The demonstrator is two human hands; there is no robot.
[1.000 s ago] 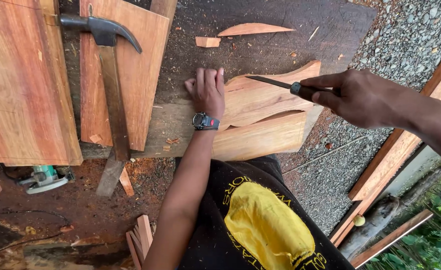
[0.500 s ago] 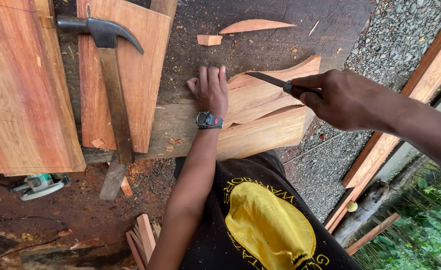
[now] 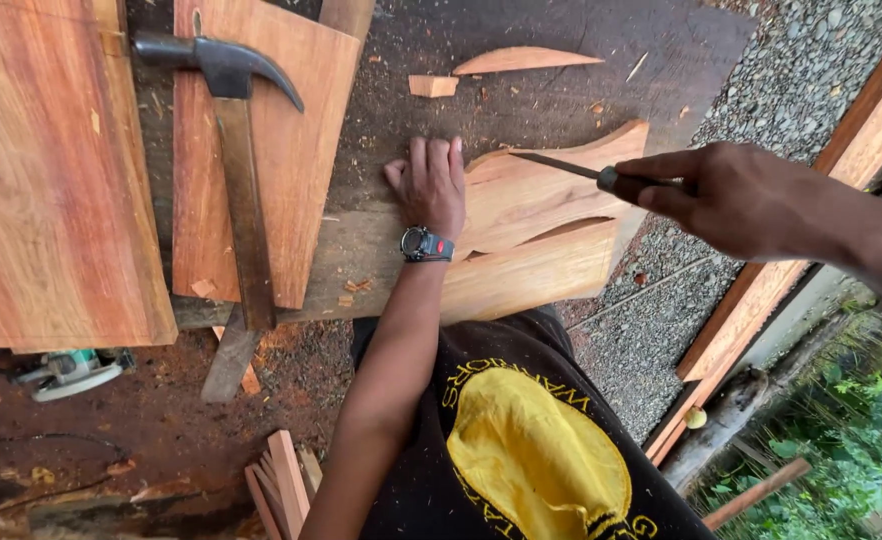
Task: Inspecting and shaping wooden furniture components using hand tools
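The left hand, a dark wristwatch on its wrist, lies palm down with fingers spread on the near end of a pale, curved, carved piece of reddish wood, pinning it against the dark, dust-strewn work surface; it presses rather than grips. The right hand is well apart from it, closed around the dark handle of a slim metal blade or chisel, whose tip points across the upper curved edge of the carved piece, just above the wood or barely touching it; which of the two cannot be told. The work in hand looks like shaping or trimming that curved edge, and the next move would seem to call for a firm hold-down and a controlled stroke kept clear of the spread fingers. Offcuts lie beyond: a small square block and a long tapered sliver. To the left, a claw hammer with a wooden handle rests on a flat reddish board, beside a wider plank. Gravel lies to the right, and a green power tool sits on the ground.
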